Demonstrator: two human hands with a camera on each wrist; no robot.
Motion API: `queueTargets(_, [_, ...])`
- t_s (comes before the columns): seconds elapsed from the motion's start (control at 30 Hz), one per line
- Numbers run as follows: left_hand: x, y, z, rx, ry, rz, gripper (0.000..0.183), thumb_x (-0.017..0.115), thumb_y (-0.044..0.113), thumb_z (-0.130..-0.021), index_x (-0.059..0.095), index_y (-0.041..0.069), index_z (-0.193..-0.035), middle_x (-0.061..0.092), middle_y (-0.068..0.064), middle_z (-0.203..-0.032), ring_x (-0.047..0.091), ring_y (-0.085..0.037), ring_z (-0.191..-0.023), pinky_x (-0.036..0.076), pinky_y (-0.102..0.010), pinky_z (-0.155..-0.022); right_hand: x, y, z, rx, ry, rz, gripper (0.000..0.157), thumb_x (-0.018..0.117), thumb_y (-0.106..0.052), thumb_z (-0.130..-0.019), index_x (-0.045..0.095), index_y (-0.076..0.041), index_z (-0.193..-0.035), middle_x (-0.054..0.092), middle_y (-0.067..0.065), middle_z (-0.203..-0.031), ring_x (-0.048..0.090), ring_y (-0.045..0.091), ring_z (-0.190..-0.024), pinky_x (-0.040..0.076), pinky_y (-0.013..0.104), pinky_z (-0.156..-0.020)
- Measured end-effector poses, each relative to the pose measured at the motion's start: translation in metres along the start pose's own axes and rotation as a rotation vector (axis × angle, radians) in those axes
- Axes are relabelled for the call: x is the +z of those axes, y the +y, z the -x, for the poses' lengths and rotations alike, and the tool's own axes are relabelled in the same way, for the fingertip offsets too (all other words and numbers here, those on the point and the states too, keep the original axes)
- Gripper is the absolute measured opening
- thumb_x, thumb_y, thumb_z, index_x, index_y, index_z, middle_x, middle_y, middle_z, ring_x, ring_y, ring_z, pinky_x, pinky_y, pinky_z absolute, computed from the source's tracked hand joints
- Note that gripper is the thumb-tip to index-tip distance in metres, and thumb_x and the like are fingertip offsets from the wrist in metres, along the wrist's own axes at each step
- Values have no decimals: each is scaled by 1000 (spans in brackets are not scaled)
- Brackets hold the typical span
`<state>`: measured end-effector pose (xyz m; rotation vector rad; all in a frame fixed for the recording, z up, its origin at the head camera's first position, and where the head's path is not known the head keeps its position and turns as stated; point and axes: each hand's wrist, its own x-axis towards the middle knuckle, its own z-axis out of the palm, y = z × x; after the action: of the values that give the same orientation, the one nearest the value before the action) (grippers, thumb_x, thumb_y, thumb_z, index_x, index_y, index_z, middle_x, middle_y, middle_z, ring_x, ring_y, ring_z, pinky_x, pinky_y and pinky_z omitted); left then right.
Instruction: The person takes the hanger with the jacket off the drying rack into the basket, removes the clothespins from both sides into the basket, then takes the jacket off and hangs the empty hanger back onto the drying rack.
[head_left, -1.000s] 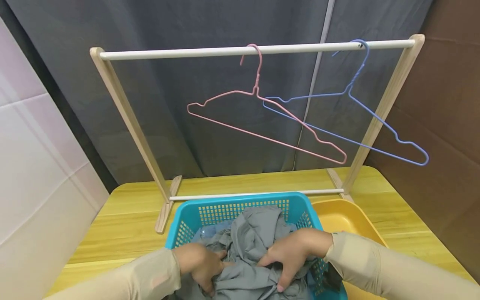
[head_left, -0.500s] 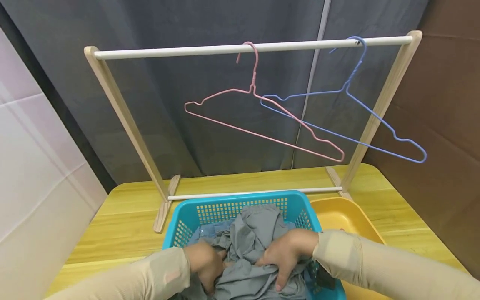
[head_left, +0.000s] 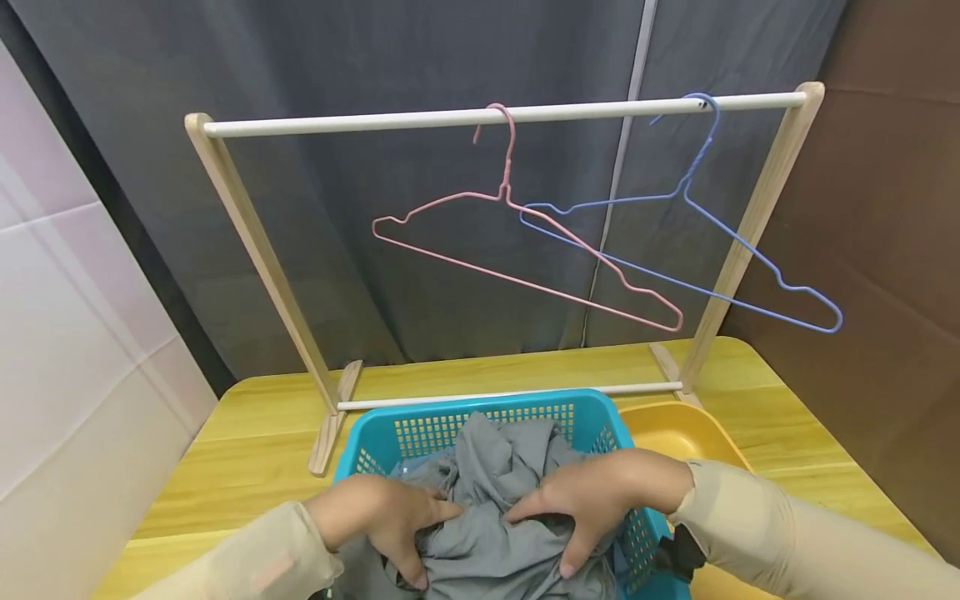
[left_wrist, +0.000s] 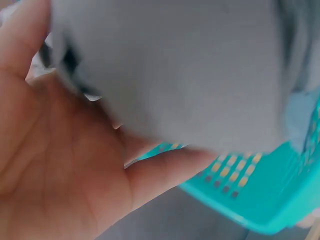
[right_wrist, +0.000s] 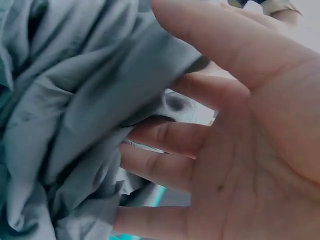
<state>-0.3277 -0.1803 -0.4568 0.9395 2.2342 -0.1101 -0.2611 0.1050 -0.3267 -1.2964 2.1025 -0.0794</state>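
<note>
Crumpled grey clothing (head_left: 495,533) fills much of a turquoise perforated basket (head_left: 480,407) in the head view. My left hand (head_left: 393,517) lies on the left side of the cloth, thumb and fingers spread. In the left wrist view, its fairly straight fingers (left_wrist: 167,172) pass beneath a blurred grey fold. On the opposite side, my right hand (head_left: 600,500) touches the cloth with thumb and fingers wide apart. The right wrist view has its extended fingers (right_wrist: 165,165) reaching behind the folds; the fingertips are hidden. A little blue fabric (head_left: 408,465) shows under the grey clothing.
Behind the basket stands a wooden rack with a white rail (head_left: 360,122). From it hang a pink hanger (head_left: 525,287) and a blue hanger (head_left: 750,242). A yellow tray (head_left: 686,429) sits right of the basket on the yellow wood-grain table (head_left: 247,450).
My left hand has shifted left, its thumb now visibly spread on the cloth. The grey clothing is slightly bunched up and covers more of the blue fabric. My right hand stays on its side.
</note>
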Motion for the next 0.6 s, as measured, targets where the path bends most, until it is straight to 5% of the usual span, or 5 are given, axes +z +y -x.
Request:
queueTargets(0.07, [-4,-6,2,23,17,42,95,60,80,-54,13,59,-133,29,13,-143,33,-21,-128,40,-53,-86,-5,-8,10,31,51,-28,68,67,-36,-83,35,-23,-142,43,-5,-135,42,7,-119,36,26,-95])
queueTargets(0.13, [-17,6,17,18,48,48,91,61,78,-57,15,59,-133,31,12,-142,34,-22,-128,40,-53,-86,-7,-11,17,47,96,-41,68,68,-34,-82,36,-23,-141,44,-5,-135,42,7,-119,36,27,-95])
queueTargets(0.4, [-86,98,111,-30,104,181,70,70,39,-79,34,37,-139,36,10,-140,32,-13,-129,34,-38,-99,-15,-18,33,65,214,-49,63,68,-29,-83,40,-20,-139,45,-7,-133,41,8,-119,36,29,-97])
queueTargets(0.6, [-103,110,135,-33,161,252,69,69,32,-82,35,24,-142,34,7,-142,35,-14,-128,36,-37,-97,-22,-18,50,53,299,-89,62,65,-33,-85,40,-19,-139,43,-9,-134,39,9,-122,35,31,-98])
